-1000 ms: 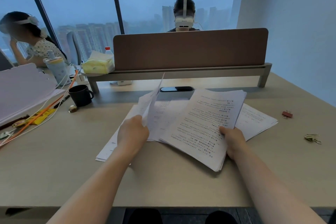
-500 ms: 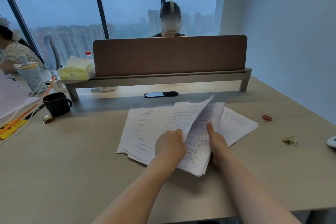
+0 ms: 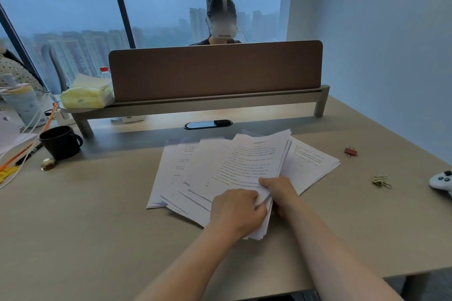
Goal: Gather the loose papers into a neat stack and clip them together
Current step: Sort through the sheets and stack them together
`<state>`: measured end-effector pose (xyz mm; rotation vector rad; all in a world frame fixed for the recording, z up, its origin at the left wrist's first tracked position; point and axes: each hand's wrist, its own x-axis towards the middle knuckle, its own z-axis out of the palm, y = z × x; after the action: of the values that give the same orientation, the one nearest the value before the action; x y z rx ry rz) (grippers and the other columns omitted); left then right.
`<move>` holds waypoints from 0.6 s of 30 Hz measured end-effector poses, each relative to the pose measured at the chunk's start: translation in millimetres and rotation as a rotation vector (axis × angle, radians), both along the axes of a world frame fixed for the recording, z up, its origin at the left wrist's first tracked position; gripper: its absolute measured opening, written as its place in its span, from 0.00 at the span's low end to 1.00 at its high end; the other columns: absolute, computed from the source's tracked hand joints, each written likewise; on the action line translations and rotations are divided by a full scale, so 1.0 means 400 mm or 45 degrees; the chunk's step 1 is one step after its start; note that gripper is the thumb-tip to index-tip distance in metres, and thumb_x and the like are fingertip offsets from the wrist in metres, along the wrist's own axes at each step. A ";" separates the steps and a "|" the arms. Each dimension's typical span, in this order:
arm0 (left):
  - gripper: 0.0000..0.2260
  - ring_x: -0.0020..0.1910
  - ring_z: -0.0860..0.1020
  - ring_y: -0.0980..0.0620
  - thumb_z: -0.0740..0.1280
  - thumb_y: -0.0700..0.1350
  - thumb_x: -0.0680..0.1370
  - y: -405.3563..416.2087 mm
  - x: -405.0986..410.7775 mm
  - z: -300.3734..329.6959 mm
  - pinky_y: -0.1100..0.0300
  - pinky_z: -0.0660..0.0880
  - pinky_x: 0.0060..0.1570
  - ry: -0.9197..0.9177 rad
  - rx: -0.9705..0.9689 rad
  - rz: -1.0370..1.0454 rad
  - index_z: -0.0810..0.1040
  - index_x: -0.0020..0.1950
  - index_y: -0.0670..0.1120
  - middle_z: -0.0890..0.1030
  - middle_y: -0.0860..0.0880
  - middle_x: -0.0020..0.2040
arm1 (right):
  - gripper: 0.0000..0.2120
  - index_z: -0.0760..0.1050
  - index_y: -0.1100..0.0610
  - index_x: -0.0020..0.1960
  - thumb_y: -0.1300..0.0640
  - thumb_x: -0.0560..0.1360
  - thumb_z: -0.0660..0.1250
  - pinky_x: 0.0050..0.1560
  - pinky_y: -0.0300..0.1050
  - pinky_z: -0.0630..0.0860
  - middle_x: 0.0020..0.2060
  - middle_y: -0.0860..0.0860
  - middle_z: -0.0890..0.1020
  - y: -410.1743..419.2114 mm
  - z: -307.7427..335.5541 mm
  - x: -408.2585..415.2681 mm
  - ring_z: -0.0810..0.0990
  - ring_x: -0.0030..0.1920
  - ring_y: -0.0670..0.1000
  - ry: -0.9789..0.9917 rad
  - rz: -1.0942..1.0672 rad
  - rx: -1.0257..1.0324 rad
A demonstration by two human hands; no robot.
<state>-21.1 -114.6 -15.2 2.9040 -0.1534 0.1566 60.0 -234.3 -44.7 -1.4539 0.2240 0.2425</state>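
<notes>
Lifted sheet now laid flat, my left hand (image 3: 236,212) and right hand (image 3: 281,194) pinching the near corner of the fanned white printed papers (image 3: 244,166), red binder clip (image 3: 350,152) well apart on the beige desk (image 3: 97,227).

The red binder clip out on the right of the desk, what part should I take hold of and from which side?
Probably by its wire handles. The red binder clip lies apart from the papers, with bare desk around it. Come from above with the right hand, the nearer one, and pinch the handles together; which way its mouth faces is too small to tell.
</notes>
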 end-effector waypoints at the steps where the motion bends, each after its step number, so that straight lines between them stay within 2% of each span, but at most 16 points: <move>1: 0.19 0.46 0.78 0.50 0.53 0.61 0.77 0.007 -0.001 -0.002 0.57 0.69 0.40 0.004 -0.028 0.022 0.77 0.47 0.50 0.82 0.52 0.48 | 0.16 0.77 0.63 0.62 0.69 0.75 0.64 0.56 0.56 0.80 0.54 0.58 0.84 0.000 -0.001 0.001 0.83 0.52 0.60 -0.005 -0.002 -0.039; 3: 0.23 0.52 0.78 0.50 0.52 0.63 0.77 0.031 0.003 -0.003 0.55 0.72 0.46 0.025 -0.125 0.108 0.80 0.53 0.52 0.82 0.53 0.54 | 0.17 0.77 0.62 0.63 0.70 0.75 0.64 0.57 0.56 0.79 0.56 0.58 0.83 0.001 -0.002 0.001 0.82 0.54 0.60 -0.020 -0.018 -0.069; 5: 0.22 0.61 0.75 0.50 0.52 0.63 0.78 0.072 0.012 -0.002 0.53 0.72 0.55 0.044 -0.288 0.212 0.78 0.61 0.55 0.79 0.54 0.62 | 0.18 0.76 0.63 0.64 0.71 0.75 0.64 0.58 0.55 0.78 0.58 0.59 0.82 0.003 -0.002 -0.001 0.81 0.55 0.61 -0.035 -0.052 -0.057; 9: 0.25 0.72 0.65 0.49 0.58 0.59 0.80 0.182 0.032 0.001 0.54 0.64 0.68 -0.011 -0.563 0.375 0.66 0.75 0.50 0.68 0.51 0.74 | 0.17 0.75 0.63 0.64 0.70 0.76 0.65 0.58 0.57 0.78 0.57 0.60 0.81 -0.001 0.007 -0.011 0.81 0.55 0.62 -0.030 -0.065 0.036; 15: 0.37 0.75 0.62 0.44 0.68 0.56 0.77 0.323 0.074 0.035 0.47 0.62 0.71 -0.076 -0.872 0.541 0.55 0.79 0.44 0.61 0.45 0.78 | 0.13 0.76 0.61 0.61 0.65 0.77 0.66 0.57 0.65 0.78 0.55 0.59 0.83 0.004 0.045 -0.026 0.83 0.54 0.64 -0.080 -0.011 0.165; 18: 0.42 0.70 0.69 0.41 0.72 0.55 0.73 0.374 0.095 0.051 0.42 0.70 0.66 -0.043 -1.206 0.545 0.53 0.79 0.45 0.66 0.44 0.75 | 0.13 0.77 0.60 0.61 0.64 0.77 0.67 0.56 0.66 0.78 0.55 0.59 0.84 0.017 0.078 -0.037 0.83 0.53 0.64 -0.165 0.052 0.172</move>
<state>17.0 35.1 5.2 1.9471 0.4273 0.2602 45.4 -227.7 -13.5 -1.3351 0.0709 0.1920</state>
